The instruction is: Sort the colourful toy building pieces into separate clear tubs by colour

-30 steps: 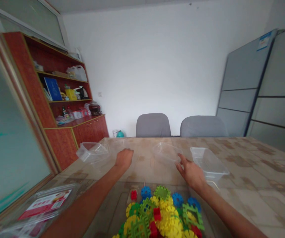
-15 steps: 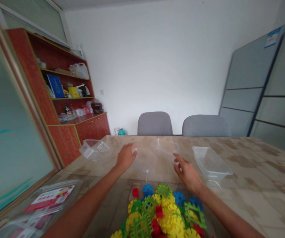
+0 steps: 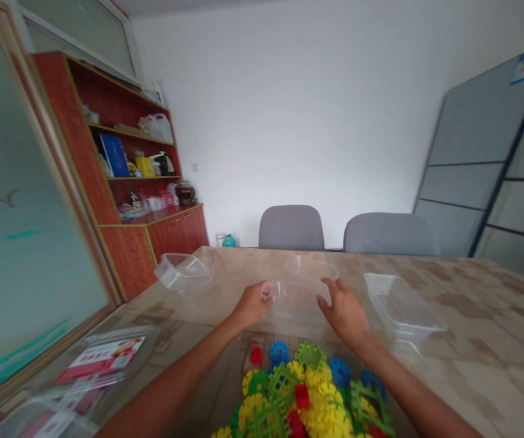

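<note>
A clear plastic container stands between my hands in the middle of the table. My left hand has thumb and fingers closed on its left edge. At the container's right side is my right hand, thumb and fingers apart; whether it touches the wall I cannot tell. Directly behind is a second clear container. Nearer to me lies a heap of plastic building pieces in yellow, green, blue and red, below both hands.
Another clear container lies tilted at the left, and a rectangular one stands at the right. Clear lids with a red and white label are stacked at the near left. Two grey chairs stand beyond the table's far edge.
The middle container has shifted right, with my left hand moving right alongside it. My right hand stays near its right side, now closer to it. The view has turned slightly left.
</note>
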`<state>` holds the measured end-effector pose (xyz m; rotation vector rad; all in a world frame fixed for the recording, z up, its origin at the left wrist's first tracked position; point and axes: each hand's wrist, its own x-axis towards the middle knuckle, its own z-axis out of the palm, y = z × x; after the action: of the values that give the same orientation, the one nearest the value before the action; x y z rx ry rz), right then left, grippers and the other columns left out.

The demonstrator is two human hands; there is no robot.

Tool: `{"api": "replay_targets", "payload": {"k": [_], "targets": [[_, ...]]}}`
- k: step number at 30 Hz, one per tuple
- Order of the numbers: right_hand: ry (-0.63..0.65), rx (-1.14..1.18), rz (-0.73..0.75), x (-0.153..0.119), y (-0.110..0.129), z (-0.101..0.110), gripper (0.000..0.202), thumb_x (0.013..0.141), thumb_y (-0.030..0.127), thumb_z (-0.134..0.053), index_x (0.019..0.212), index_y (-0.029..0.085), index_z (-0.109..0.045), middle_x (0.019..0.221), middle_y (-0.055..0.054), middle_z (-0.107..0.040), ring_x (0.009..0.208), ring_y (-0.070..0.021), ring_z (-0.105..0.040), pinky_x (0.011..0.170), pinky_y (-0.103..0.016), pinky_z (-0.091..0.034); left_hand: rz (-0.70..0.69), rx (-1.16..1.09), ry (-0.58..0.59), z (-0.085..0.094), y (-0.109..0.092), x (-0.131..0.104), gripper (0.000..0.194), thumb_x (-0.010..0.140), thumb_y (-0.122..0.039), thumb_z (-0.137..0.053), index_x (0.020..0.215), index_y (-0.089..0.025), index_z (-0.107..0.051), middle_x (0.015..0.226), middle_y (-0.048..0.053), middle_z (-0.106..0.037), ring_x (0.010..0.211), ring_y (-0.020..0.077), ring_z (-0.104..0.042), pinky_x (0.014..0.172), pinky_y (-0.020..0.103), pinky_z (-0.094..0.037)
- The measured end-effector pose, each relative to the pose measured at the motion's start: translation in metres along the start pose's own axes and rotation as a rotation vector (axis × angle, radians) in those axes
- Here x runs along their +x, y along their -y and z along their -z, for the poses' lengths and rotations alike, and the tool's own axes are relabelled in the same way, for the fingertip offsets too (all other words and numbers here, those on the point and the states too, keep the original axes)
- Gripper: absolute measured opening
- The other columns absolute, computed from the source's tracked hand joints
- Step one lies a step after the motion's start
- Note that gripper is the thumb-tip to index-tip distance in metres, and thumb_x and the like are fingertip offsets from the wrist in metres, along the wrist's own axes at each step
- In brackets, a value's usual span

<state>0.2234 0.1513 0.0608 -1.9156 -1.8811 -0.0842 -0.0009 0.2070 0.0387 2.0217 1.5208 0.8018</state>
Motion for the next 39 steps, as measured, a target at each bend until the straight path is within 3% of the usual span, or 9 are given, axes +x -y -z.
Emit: {"api": "replay_targets", "payload": {"k": [4, 8, 15, 19, 22, 27, 32, 35, 39], "targets": [[0.01, -0.128, 0.096, 0.023, -0.005, 0.011, 0.036, 0.09, 0.018, -0.052, 0.126, 0.015, -0.056, 0.125, -0.014, -0.057, 0.119, -0.0291, -0.048, 0.092, -0.039, -0.041, -0.059, -0.019, -0.027, -0.01, -0.008, 0.0, 0.03, 0.083, -0.02, -0.057, 0.112, -0.017, -0.064, 0.105, 0.007, -0.07, 0.083, 0.0183, -0.068, 0.063, 0.023, -0.055], [0.135, -0.216, 0.183, 0.044, -0.007, 0.004, 0.022, 0.089, 0.015, -0.057, 0.109, 0.017, -0.065, 0.108, -0.009, -0.066, 0.109, -0.0269, -0.055, 0.093, -0.045, -0.041, -0.097, 0.006, -0.06, -0.009, -0.007, -0.002, 0.028, 0.081, -0.021, -0.059, 0.108, -0.015, -0.066, 0.108, 0.009, -0.07, 0.095, 0.0204, -0.066, 0.078, 0.026, -0.053], [0.27, -0.244, 0.273, 0.063, -0.034, -0.004, 0.024, 0.092, 0.034, -0.057, 0.108, 0.016, -0.062, 0.112, -0.006, -0.063, 0.102, -0.0224, -0.06, 0.09, -0.046, -0.046, -0.083, 0.067, -0.087, 0.03, 0.001, -0.014, 0.031, 0.079, -0.014, -0.056, 0.108, -0.015, -0.066, 0.107, 0.007, -0.071, 0.077, 0.0162, -0.068, 0.076, 0.025, -0.051], [0.307, -0.213, 0.299, 0.066, -0.052, 0.003, 0.015, 0.09, 0.017, -0.055, 0.1, 0.016, -0.066, 0.101, -0.006, -0.068, 0.102, -0.0232, -0.059, 0.094, -0.046, -0.04, -0.06, 0.088, -0.096, 0.049, 0.006, -0.021, 0.032, 0.077, -0.015, -0.055, 0.106, -0.015, -0.067, 0.102, 0.005, -0.072, 0.073, 0.0158, -0.067, 0.072, 0.024, -0.05], [0.292, -0.195, 0.301, 0.061, -0.056, 0.006, 0.043, 0.077, -0.004, -0.047, 0.109, 0.017, -0.066, 0.112, -0.011, -0.068, 0.113, -0.0267, -0.054, 0.099, -0.048, -0.031, -0.051, 0.092, -0.088, 0.053, 0.008, -0.027, 0.032, 0.078, -0.018, -0.054, 0.106, -0.013, -0.068, 0.084, 0.003, -0.074, 0.066, 0.0163, -0.065, 0.065, 0.024, -0.05], [0.298, -0.165, 0.393, 0.05, -0.041, 0.001, 0.057, 0.075, 0.005, -0.053, 0.13, 0.018, -0.053, 0.131, -0.014, -0.058, 0.124, -0.0292, -0.046, 0.105, -0.052, -0.021, -0.054, 0.102, -0.122, 0.06, 0.006, -0.034, 0.033, 0.076, -0.02, -0.051, 0.103, -0.013, -0.069, 0.069, 0.0, -0.07, 0.061, 0.0167, -0.063, 0.059, 0.023, -0.049], [0.304, -0.137, 0.475, 0.052, -0.028, -0.004, 0.053, 0.077, -0.003, -0.042, 0.123, 0.018, -0.059, 0.115, -0.012, -0.067, 0.112, -0.0239, -0.055, 0.1, -0.041, -0.029, -0.057, 0.152, -0.259, 0.098, 0.007, -0.034, 0.033, 0.077, -0.024, -0.048, 0.102, -0.018, -0.069, 0.081, 0.002, -0.071, 0.072, 0.0183, -0.065, 0.064, 0.024, -0.05], [0.281, -0.135, 0.466, 0.056, -0.031, -0.002, 0.054, 0.075, -0.006, -0.039, 0.117, 0.017, -0.064, 0.106, -0.011, -0.071, 0.107, -0.0243, -0.057, 0.097, -0.041, -0.031, -0.041, 0.194, -0.338, 0.126, 0.014, -0.037, 0.033, 0.079, -0.028, -0.048, 0.103, -0.018, -0.068, 0.083, 0.002, -0.071, 0.075, 0.0195, -0.066, 0.066, 0.025, -0.05], [0.261, -0.153, 0.455, 0.056, -0.035, 0.001, 0.052, 0.079, 0.0, -0.042, 0.124, 0.017, -0.059, 0.114, -0.013, -0.067, 0.111, -0.0272, -0.055, 0.097, -0.045, -0.03, 0.0, 0.254, -0.412, 0.151, 0.027, -0.044, 0.03, 0.078, -0.029, -0.048, 0.099, -0.019, -0.068, 0.086, 0.002, -0.072, 0.075, 0.02, -0.067, 0.069, 0.028, -0.052]]}}
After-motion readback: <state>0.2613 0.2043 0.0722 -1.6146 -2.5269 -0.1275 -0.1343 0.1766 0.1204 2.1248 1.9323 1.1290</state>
